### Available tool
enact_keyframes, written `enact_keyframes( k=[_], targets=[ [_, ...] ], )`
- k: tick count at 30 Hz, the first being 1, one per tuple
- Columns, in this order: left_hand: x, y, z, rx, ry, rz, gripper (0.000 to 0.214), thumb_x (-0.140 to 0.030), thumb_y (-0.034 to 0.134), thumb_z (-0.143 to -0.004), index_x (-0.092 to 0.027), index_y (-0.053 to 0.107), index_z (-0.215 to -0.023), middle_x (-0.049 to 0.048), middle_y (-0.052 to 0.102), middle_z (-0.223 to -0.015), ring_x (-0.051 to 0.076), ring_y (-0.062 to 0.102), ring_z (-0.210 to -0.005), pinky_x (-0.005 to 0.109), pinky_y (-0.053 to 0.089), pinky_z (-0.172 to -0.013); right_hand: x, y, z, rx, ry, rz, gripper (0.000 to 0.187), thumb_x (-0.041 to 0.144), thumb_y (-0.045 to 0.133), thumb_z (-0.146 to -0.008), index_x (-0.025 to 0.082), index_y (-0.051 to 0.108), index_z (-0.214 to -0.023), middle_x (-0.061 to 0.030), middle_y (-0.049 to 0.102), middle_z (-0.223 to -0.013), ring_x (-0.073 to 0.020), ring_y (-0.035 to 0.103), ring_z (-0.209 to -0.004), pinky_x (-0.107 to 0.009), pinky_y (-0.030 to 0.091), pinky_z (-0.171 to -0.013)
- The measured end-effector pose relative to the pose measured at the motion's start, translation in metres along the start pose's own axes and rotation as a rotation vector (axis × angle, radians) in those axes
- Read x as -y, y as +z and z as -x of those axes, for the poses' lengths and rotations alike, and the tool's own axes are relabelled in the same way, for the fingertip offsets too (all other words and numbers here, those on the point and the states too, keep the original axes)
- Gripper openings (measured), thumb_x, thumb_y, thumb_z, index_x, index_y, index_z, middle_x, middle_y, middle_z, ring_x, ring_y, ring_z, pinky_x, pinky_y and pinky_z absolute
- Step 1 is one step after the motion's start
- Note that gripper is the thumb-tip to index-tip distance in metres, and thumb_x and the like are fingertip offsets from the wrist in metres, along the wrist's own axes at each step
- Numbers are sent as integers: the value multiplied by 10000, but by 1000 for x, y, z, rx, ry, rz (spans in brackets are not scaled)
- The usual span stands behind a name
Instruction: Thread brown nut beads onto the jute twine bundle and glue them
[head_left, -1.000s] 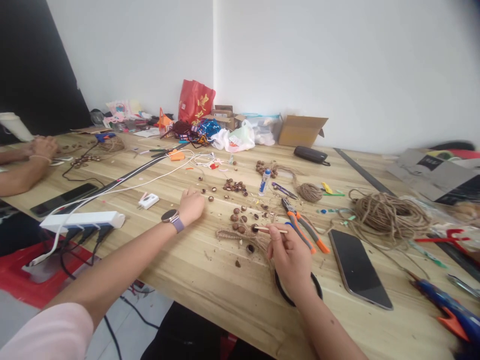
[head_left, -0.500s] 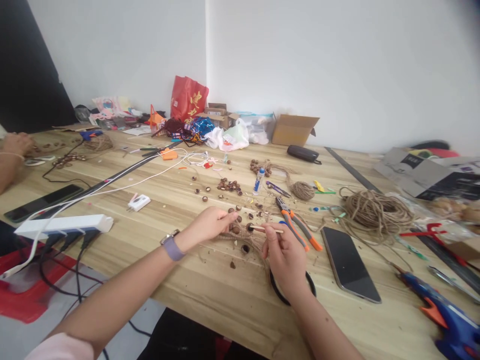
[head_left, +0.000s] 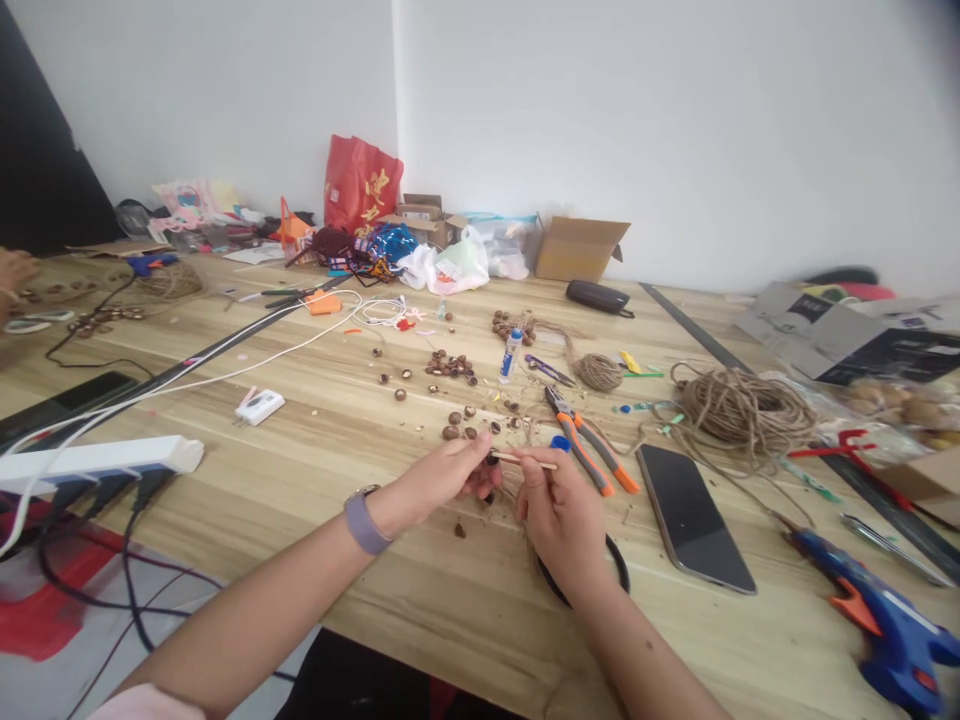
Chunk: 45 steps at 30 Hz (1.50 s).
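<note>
My left hand (head_left: 442,475), with a watch on its wrist, has its fingers closed around a dark nut shell (head_left: 492,459). Between the thumb and fingers of my right hand (head_left: 566,515) is a thin wooden stick (head_left: 544,464), its tip meeting the shell. Several brown nut shells (head_left: 451,432) lie just beyond the left hand, and a larger pile of them (head_left: 450,364) is farther back. A small shell fragment (head_left: 460,530) rests below the left hand. Loose twine under both hands is partly hidden, as is a black ring (head_left: 621,565) under the right wrist.
Orange-handled pliers (head_left: 589,440), a phone (head_left: 697,520) and a blue glue gun (head_left: 862,610) lie to the right. Behind are a blue-capped bottle (head_left: 510,357), a twine ball (head_left: 598,372) and a twine coil (head_left: 742,410). A power strip (head_left: 97,462) sits left; another person's hand (head_left: 13,272) shows far left.
My left hand has moved right and slightly down, and its fingers now close on the shell at the stick's tip. The right hand still holds the stick. The view has shifted slightly.
</note>
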<state>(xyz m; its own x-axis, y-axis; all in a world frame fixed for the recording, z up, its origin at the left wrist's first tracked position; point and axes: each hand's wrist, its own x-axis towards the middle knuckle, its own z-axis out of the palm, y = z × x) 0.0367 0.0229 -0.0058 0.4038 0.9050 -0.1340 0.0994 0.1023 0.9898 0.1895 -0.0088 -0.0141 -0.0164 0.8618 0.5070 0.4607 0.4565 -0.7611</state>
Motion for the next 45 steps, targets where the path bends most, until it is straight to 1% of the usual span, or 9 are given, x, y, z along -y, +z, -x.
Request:
enact_keyframes(
  k=[3,6,11,17,24,27,35,40,45],
  targets=[
    [2,0,0,35,-67,154,562,-697,458,-778,-150,548,-691,-10,520,-604,83,404,-511,233,240,-479,-3,1,0,35,63,-81,265,402,400,-942,194,560,-916,63,537,-421,-124,532,-344,-223,401,-401],
    [4,-2,0,75,-147,253,560,-707,486,-753,-152,529,-696,-23,486,-567,70,371,-485,221,184,-457,-4,0,-1,39,123,-192,290,442,424,-928,195,576,-926,44,575,-486,-130,555,-363,-236,408,-393],
    [5,-6,0,108,-210,347,558,-705,468,-767,-153,524,-714,-28,466,-546,64,345,-469,210,181,-455,-2,-2,-3,-9,127,-177,316,448,447,-921,185,621,-924,47,547,-465,-126,540,-370,-240,407,-413],
    [5,-3,0,142,-220,394,541,-684,451,-801,-155,515,-707,-25,473,-548,66,357,-468,211,194,-453,-3,0,1,36,111,-202,296,432,447,-927,193,620,-956,3,630,-620,-118,563,-402,-240,435,-413],
    [8,1,0,160,-211,439,508,-639,455,-834,-148,528,-723,-15,488,-562,74,410,-492,200,228,-455,-1,0,2,31,-19,-84,259,358,441,-937,182,629,-961,15,634,-605,-90,559,-396,-198,426,-408],
    [7,2,0,174,-222,470,497,-618,441,-854,-148,520,-712,-13,488,-566,73,416,-497,196,241,-456,1,0,2,29,-28,-44,258,352,439,-936,182,631,-960,27,616,-565,-95,558,-391,-198,428,-412],
    [7,4,3,182,-242,513,490,-604,455,-857,-148,505,-686,-13,479,-575,72,410,-500,193,247,-452,1,0,2,34,-33,8,263,372,434,-932,195,629,-936,-7,678,-643,-107,576,-406,-217,441,-415],
    [8,3,3,214,-251,498,493,-614,442,-857,-153,494,-692,-11,473,-570,73,398,-494,198,250,-463,1,-1,2,32,-20,15,276,381,431,-935,194,634,-936,26,619,-546,-106,568,-400,-205,434,-417],
    [9,1,3,254,-210,462,498,-637,424,-852,-164,465,-699,-25,437,-562,73,352,-484,212,251,-477,4,-1,1,28,2,-26,301,400,411,-942,199,632,-904,54,528,-436,-112,531,-356,-207,401,-385]
  ],
)
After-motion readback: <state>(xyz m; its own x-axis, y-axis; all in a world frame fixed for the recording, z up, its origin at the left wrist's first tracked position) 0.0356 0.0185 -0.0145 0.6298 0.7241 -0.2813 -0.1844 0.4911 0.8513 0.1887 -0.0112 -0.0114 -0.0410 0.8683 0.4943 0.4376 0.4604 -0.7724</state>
